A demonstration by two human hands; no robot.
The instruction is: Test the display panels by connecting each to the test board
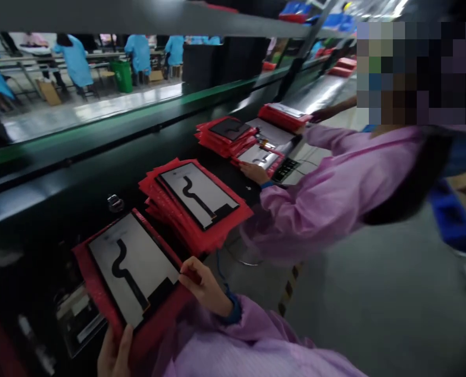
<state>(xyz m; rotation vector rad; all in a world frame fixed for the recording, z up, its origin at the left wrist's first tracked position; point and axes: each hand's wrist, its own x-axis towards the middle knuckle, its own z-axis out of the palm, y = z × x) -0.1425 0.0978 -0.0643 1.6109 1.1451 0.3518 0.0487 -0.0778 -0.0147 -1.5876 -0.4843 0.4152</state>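
Note:
A flat display panel (154, 256) with a pale back and a bent black ribbon cable (129, 280) lies on a red sleeve (91, 272), tilted in front of me. My left hand (115, 353) grips the near left edge, thumb on top. At the near right corner my right hand (207, 288) pinches the edge, with the fingers curled under. Just beyond is a stack of red sleeves (170, 220), topped by a similar panel (201, 191) with its own black cable. The undersides of both hands are hidden.
A co-worker in a pink smock (319, 193) sits to the right, hands on another panel (258, 157) near more red stacks (221, 139). A metal-framed part (79, 317) lies at lower left on the dark bench. A green-edged rail (99, 131) runs behind.

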